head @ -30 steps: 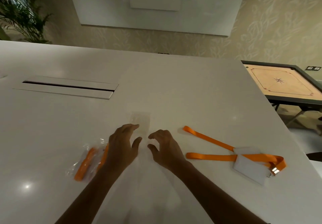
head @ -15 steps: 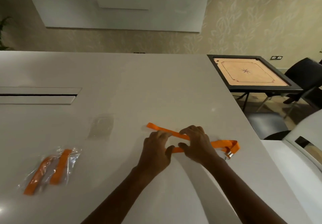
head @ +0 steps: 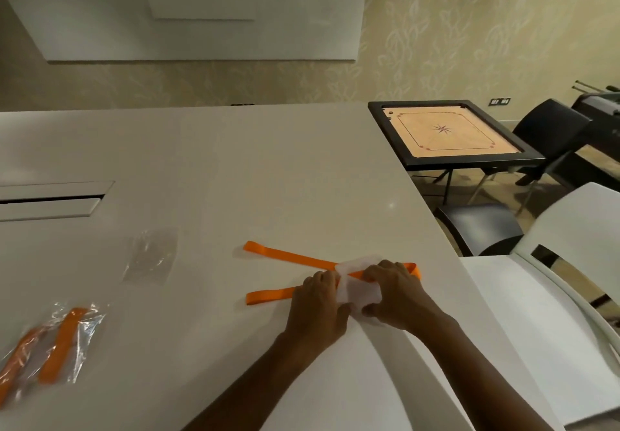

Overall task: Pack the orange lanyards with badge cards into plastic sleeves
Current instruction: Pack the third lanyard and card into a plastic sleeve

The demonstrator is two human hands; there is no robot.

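1. My left hand (head: 320, 299) and right hand (head: 396, 291) both pinch the badge card (head: 355, 291) near the table's (head: 235, 169) right edge.
2. I keep the card flat and fold the lanyard's (head: 288, 258) two straps against it.
3. The empty sleeve (head: 151, 258) lies to the left, well apart; a packed one (head: 50, 346) sits at the front-left.
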